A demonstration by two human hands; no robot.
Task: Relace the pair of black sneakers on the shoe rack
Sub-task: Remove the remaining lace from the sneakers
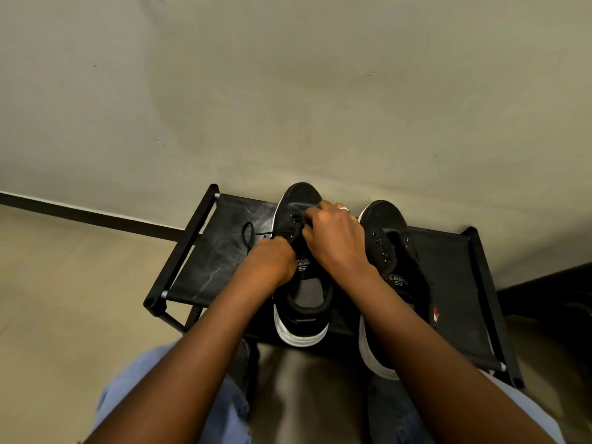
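Note:
Two black sneakers with white soles stand side by side on the black shoe rack [221, 251], toes toward the wall. My left hand [270, 261] sits at the left side of the left sneaker [302, 302] and grips its black lace [248, 235], which loops out to the left over the rack. My right hand [336, 238] lies over the eyelets of that same sneaker, its fingers curled on the lace near the toe end. The right sneaker [389, 238] has bare eyelets and an open tongue; my right forearm hides part of it.
The rack stands against a grey-beige wall [288, 91] with a dark skirting strip [89, 216] at the left. Tiled floor [64, 299] lies to the left of the rack. My knees in blue jeans [150, 395] are at the bottom, close to the rack's front edge.

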